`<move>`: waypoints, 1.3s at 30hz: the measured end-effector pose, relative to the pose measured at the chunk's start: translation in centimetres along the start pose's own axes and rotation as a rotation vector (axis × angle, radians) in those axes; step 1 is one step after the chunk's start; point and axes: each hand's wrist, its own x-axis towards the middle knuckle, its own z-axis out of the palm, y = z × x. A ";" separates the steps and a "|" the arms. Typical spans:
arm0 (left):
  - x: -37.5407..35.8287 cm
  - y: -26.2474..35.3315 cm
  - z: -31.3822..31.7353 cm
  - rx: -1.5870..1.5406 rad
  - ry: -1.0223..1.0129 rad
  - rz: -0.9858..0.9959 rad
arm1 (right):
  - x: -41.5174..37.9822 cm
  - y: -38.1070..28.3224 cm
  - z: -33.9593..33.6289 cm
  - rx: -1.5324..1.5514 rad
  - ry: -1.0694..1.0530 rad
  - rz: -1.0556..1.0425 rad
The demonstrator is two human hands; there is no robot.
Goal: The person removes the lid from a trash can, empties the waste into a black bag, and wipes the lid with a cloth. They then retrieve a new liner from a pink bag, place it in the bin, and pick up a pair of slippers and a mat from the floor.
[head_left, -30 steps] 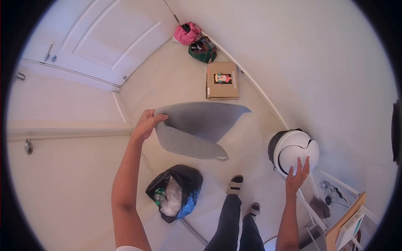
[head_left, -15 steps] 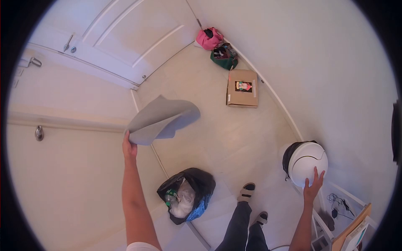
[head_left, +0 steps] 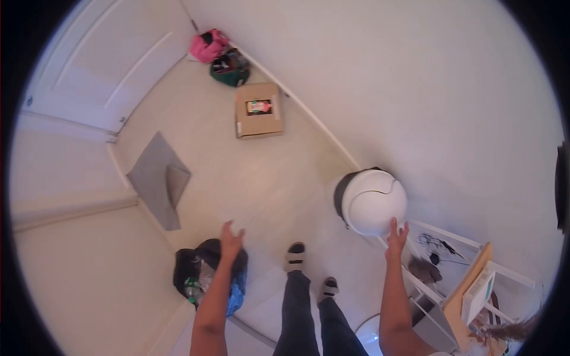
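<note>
My left hand (head_left: 232, 241) is open and holds nothing, in front of a black bag (head_left: 208, 252) with a green-capped plastic bottle (head_left: 192, 289) inside. Against the left wall lies a grey mat (head_left: 155, 178) on the floor, one part of it folded over. My right hand (head_left: 396, 239) has its fingers apart at the lower edge of the round white bin lid (head_left: 374, 202); whether they touch it I cannot tell. A black liner shows along the bin's left side.
A cardboard box (head_left: 259, 121) stands near the far wall, with green (head_left: 230, 74) and pink (head_left: 208, 47) bags behind it. At the lower right is a white-framed shelf unit with a wooden top (head_left: 469, 291) and cables inside. A door (head_left: 113, 65) is at the upper left.
The grey mat has left my left hand and now lies on the floor. My left hand has moved back over the black bag. The camera view has turned right.
</note>
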 end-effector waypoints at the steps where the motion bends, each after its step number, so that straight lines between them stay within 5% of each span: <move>1: -0.3 4.3 3.5 -0.050 -0.105 0.083 | 0.6 0.4 -0.1 0.056 -0.006 0.087; 5: -0.8 18.5 15.1 -0.221 -0.436 0.337 | 1.3 0.0 -0.8 0.068 -0.094 0.238; 8: -0.1 25.1 20.5 -0.351 -0.556 0.337 | 1.5 -0.8 -0.8 0.185 -0.201 0.305; 10: 0.2 27.7 22.1 -0.386 -0.716 0.139 | 2.3 -0.4 -0.1 0.228 -0.264 0.288; 21: -1.3 27.2 23.5 -0.413 -0.652 0.038 | 4.3 -1.4 0.4 0.285 -0.372 0.394; 26: -1.0 26.5 23.7 -0.386 -0.590 0.089 | 4.7 0.1 1.9 0.721 -0.508 0.391; 29: -0.9 26.5 23.1 -0.580 -0.647 -0.100 | 6.0 0.9 2.9 0.574 -0.430 0.339; 35: -0.6 27.1 23.3 -0.538 -0.582 -0.078 | 6.3 1.6 3.3 0.612 -0.470 0.316; 39: 0.0 27.0 22.1 -0.512 -0.730 -0.195 | 5.3 0.9 3.1 0.496 -0.370 0.395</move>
